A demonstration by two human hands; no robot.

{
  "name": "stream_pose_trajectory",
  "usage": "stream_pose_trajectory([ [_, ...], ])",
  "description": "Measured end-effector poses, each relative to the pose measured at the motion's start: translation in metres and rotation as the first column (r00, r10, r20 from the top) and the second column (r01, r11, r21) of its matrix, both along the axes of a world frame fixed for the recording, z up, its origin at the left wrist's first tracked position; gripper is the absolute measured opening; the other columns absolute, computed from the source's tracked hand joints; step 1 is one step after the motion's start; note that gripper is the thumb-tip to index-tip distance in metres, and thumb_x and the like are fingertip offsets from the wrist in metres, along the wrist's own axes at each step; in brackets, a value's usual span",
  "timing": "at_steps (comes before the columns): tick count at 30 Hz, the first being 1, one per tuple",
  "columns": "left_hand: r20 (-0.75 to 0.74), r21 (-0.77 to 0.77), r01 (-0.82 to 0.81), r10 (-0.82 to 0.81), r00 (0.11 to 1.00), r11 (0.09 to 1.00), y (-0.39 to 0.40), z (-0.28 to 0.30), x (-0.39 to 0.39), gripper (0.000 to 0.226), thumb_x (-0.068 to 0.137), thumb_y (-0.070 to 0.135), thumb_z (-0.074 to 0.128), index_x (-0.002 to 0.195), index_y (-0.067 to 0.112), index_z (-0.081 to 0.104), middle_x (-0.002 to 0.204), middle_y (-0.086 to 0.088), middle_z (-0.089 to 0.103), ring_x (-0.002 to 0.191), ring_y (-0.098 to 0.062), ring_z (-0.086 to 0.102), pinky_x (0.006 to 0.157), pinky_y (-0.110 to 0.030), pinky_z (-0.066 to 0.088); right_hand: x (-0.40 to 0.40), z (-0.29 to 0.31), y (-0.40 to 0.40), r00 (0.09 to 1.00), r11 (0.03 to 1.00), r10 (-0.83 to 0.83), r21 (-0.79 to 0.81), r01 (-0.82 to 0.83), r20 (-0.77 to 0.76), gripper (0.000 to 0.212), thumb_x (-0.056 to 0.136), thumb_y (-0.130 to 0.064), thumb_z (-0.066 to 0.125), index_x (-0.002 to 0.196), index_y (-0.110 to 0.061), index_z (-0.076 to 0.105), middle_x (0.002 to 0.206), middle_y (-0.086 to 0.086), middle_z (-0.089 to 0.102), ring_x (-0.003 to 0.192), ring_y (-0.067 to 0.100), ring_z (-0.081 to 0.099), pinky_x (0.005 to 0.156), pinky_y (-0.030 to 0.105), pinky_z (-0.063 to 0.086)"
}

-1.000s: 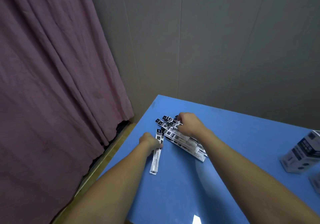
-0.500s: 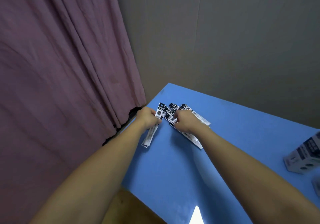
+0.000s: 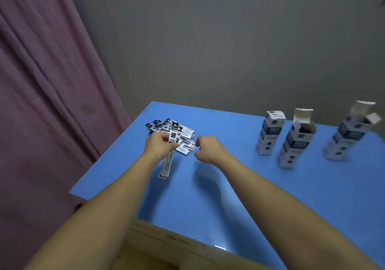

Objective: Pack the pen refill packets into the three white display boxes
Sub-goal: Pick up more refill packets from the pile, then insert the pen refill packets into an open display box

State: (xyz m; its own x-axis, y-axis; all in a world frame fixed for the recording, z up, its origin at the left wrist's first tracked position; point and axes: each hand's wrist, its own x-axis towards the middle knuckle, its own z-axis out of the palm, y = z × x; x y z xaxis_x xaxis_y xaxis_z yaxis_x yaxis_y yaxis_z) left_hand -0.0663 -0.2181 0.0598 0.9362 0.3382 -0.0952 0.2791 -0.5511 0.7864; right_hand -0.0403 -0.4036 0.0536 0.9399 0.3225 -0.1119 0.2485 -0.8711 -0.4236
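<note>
A pile of long black-and-white pen refill packets (image 3: 183, 133) lies near the far left corner of the blue table (image 3: 239, 186). My left hand (image 3: 159, 145) grips a few packets (image 3: 174, 135) upright, their lower ends hanging below my fist. My right hand (image 3: 207, 148) hovers just right of the pile with fingers curled and nothing visibly in it. Three tall white display boxes stand at the right: the left box (image 3: 269, 134) has its top shut, while the middle box (image 3: 296, 139) and the right box (image 3: 350, 133) have open flaps.
A mauve curtain (image 3: 45, 102) hangs at the left beside the table's edge. A grey wall (image 3: 229, 40) rises behind the table. A brown cardboard surface (image 3: 166, 249) lies below the table's near edge.
The view has swung right, bringing all three boxes into sight. My left hand lifted its packets upright. My right hand came off the pile and drew back to the right.
</note>
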Motion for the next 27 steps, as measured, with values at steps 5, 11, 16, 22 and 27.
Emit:
stream_pose_trajectory([
  [5, 0.007, -0.134, 0.134, -0.134, 0.991, 0.982, -0.092, -0.007, -0.027, 0.012, 0.081, 0.013, 0.08, 0.076, 0.021, 0.074, 0.077, 0.005, 0.075, 0.082, -0.018, 0.071, 0.08, -0.035, 0.057, -0.047, -0.013, -0.093, 0.987, 0.99, -0.143, -0.022, 0.141, -0.075, 0.029, 0.084, -0.016, 0.054, 0.113, -0.018, 0.059, 0.115, 0.003, 0.063, 0.105, 0.025, 0.059, 0.083, 0.036, 0.054],
  [11, 0.026, -0.206, 0.279, -0.28, 0.96, 0.938, -0.176, -0.004, -0.049, 0.01, 0.083, 0.011, 0.079, 0.084, 0.02, 0.075, 0.077, 0.006, 0.075, 0.071, -0.007, 0.071, 0.067, -0.021, 0.055, -0.088, -0.012, -0.187, 0.956, 0.962, -0.271, -0.058, 0.266, -0.111, 0.033, 0.086, -0.018, 0.056, 0.119, -0.018, 0.06, 0.116, 0.003, 0.062, 0.105, 0.023, 0.06, 0.088, 0.039, 0.055],
  [16, 0.04, -0.261, 0.283, -0.282, 0.959, 0.923, -0.216, 0.003, -0.048, 0.01, 0.082, 0.01, 0.079, 0.08, 0.019, 0.075, 0.08, -0.004, 0.076, 0.077, -0.025, 0.076, 0.074, -0.043, 0.062, -0.101, -0.005, -0.242, 0.941, 0.946, -0.322, -0.076, 0.315, -0.107, 0.034, 0.084, -0.014, 0.055, 0.116, -0.007, 0.065, 0.114, 0.013, 0.065, 0.105, 0.031, 0.063, 0.09, 0.043, 0.056],
  [22, 0.09, -0.228, 0.235, -0.22, 0.971, 0.945, -0.256, 0.02, -0.037, 0.008, 0.089, 0.014, 0.076, 0.086, 0.022, 0.073, 0.087, -0.003, 0.074, 0.082, -0.023, 0.071, 0.07, -0.042, 0.062, -0.08, -0.004, -0.302, 0.932, 0.935, -0.354, -0.051, 0.35, -0.081, 0.029, 0.086, -0.02, 0.059, 0.114, -0.014, 0.06, 0.111, 0.004, 0.063, 0.099, 0.023, 0.061, 0.085, 0.039, 0.056],
  [27, 0.106, -0.254, 0.193, -0.171, 0.98, 0.948, -0.281, 0.026, -0.023, 0.011, 0.088, 0.012, 0.077, 0.088, 0.022, 0.073, 0.087, 0.002, 0.076, 0.087, -0.018, 0.073, 0.088, -0.046, 0.059, -0.041, -0.007, -0.326, 0.924, 0.907, -0.374, 0.18, 0.382, -0.075, 0.072, 0.083, -0.035, 0.078, 0.14, -0.011, 0.042, 0.136, 0.007, 0.053, 0.123, 0.025, 0.054, 0.099, 0.04, 0.048],
])
